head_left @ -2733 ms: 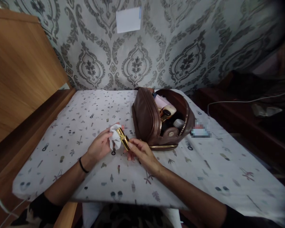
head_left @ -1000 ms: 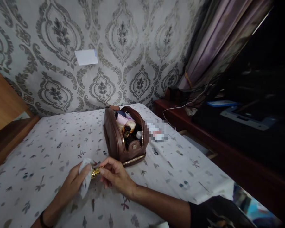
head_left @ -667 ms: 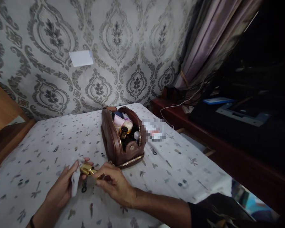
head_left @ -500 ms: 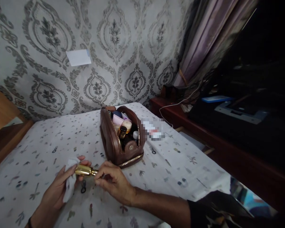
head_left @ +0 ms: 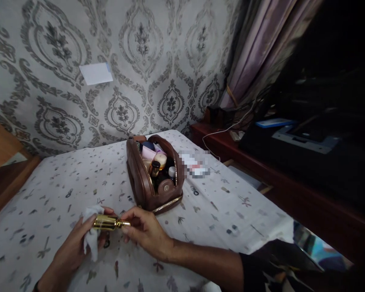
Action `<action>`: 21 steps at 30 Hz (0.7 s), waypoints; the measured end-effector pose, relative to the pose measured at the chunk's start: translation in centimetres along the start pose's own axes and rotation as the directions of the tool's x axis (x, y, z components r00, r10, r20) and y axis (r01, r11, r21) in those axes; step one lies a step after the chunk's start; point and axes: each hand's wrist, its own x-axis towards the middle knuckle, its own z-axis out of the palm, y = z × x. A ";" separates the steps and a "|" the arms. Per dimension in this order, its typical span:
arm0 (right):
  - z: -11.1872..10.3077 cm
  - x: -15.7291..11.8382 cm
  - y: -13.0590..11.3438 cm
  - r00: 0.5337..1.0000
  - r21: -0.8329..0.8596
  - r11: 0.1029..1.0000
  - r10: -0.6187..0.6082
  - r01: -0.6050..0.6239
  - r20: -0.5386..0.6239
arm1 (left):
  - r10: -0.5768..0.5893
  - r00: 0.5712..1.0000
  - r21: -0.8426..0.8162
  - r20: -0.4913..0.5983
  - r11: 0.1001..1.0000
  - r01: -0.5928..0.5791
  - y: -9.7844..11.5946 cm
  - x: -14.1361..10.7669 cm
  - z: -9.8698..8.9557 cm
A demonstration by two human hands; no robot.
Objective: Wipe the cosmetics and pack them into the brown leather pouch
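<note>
A shiny gold bottle lies sideways in my left hand, with a crumpled white cloth between the palm and the bottle. At the bottle's narrow neck end, on the right, the thumb and fingers of my right hand pinch the tip. Just beyond my hands stands a brown leather bag, unzipped. Inside it are a pink item, a cream-coloured round lid, a small dark bottle with a shiny cap and a white-capped bottle.
A patterned white sheet covers the surface. Right of the bag lies a blurred-out item. A dark red wooden ledge with a white cable runs along the right. Wooden furniture borders the left edge.
The cloth has bunched differently around the bottle, and more of the bottle's pale tip shows at my right fingers. The whole view has shifted slightly.
</note>
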 end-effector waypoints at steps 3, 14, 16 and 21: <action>0.1 -0.3 -0.5 0.994 -0.121 0.989 -0.092 0.086 -0.049 | 0.006 1.000 0.026 0.027 1.000 -0.007 -0.1 -0.1 -0.2; -0.3 0.4 -0.3 0.994 0.146 0.988 -0.043 0.058 -0.100 | 0.032 0.984 0.119 0.177 0.991 -0.053 0.0 -0.4 0.4; -0.3 0.5 -0.3 0.996 0.189 0.981 -0.022 0.039 -0.090 | 0.043 0.978 0.091 0.204 0.994 -0.063 -0.2 -0.4 0.4; -0.3 0.4 -0.8 0.993 0.185 0.978 -0.080 0.095 -0.087 | 0.099 0.953 0.017 0.286 0.994 -0.108 -0.4 -0.4 0.6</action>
